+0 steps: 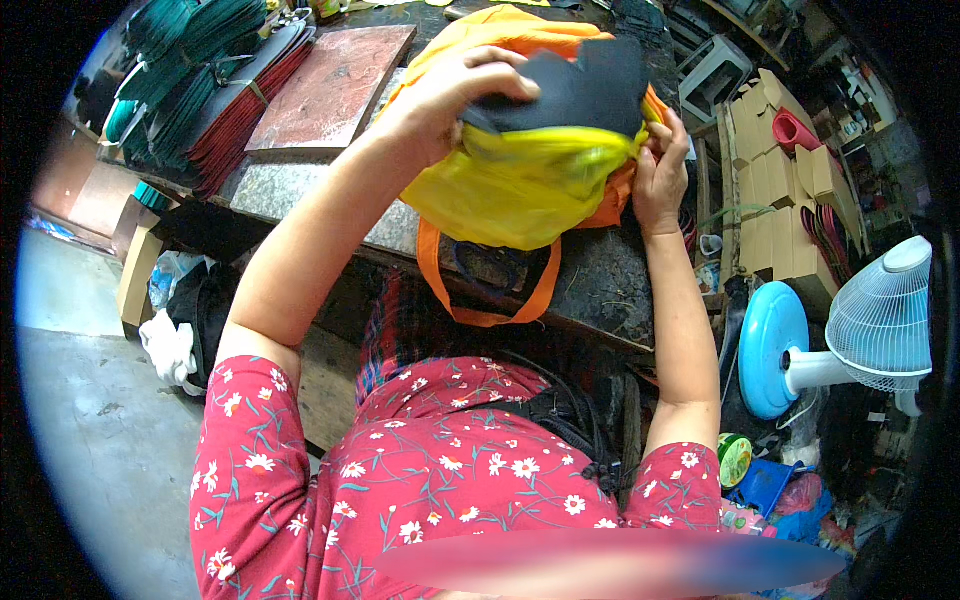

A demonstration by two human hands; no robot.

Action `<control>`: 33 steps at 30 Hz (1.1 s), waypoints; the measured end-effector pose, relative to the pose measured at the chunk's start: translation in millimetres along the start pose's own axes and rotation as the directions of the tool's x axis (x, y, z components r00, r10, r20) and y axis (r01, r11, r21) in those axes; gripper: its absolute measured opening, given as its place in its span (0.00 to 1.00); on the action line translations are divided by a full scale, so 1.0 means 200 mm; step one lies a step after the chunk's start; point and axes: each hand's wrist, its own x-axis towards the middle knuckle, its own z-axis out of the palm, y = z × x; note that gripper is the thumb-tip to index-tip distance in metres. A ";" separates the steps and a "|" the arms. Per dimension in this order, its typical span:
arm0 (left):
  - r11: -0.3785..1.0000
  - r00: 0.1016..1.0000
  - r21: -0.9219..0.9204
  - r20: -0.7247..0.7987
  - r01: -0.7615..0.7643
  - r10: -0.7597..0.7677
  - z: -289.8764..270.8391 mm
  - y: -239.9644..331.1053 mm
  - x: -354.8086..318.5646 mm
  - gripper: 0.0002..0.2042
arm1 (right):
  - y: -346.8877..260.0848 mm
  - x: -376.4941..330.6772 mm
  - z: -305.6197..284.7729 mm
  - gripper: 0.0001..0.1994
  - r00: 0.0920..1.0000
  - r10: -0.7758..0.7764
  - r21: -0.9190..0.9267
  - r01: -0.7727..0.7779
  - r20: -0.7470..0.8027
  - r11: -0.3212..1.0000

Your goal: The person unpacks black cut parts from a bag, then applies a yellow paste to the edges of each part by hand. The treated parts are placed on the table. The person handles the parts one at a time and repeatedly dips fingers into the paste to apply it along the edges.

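Note:
An orange fabric bag [470, 30] with a yellow inside [520, 195] is held up over the table. Its orange strap [488, 318] loops down past the near table edge. A dark, flat, stiff-looking piece [585, 90] lies across the top of the yellow fabric, slightly smeared by motion. My left hand [450, 100] is closed at the left side of the bag, its fingers curled over the dark piece's edge. At the right side, my right hand [662, 175] pinches the rim where yellow and orange cloth meet. Some of its fingertips hide behind the fabric.
Bundled green and red sheets [225, 110] are stacked at the table's far left, beside a worn reddish board [335, 85]. Cardboard boxes [775, 190] stand to the right. A fan [880, 320] with a blue base sits at the near right. White bags [170, 350] rest low at left.

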 end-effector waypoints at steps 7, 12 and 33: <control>0.969 0.993 -0.246 -0.113 0.013 -0.041 0.04 -0.05 0.02 0.19 | -0.22 -0.07 0.00 0.29 0.871 -0.491 -0.201 0.482 0.003 0.853; 0.971 0.996 -0.226 -0.039 -0.081 0.075 0.00 -0.03 -0.01 0.15 | -0.19 -0.03 -0.06 0.07 0.822 -0.544 -0.268 0.569 0.167 0.777; 0.821 0.869 -0.365 -0.403 -0.440 0.286 -0.83 0.35 -0.74 0.18 | -0.02 -0.04 -0.02 0.06 0.931 -0.289 -0.390 0.356 0.222 0.849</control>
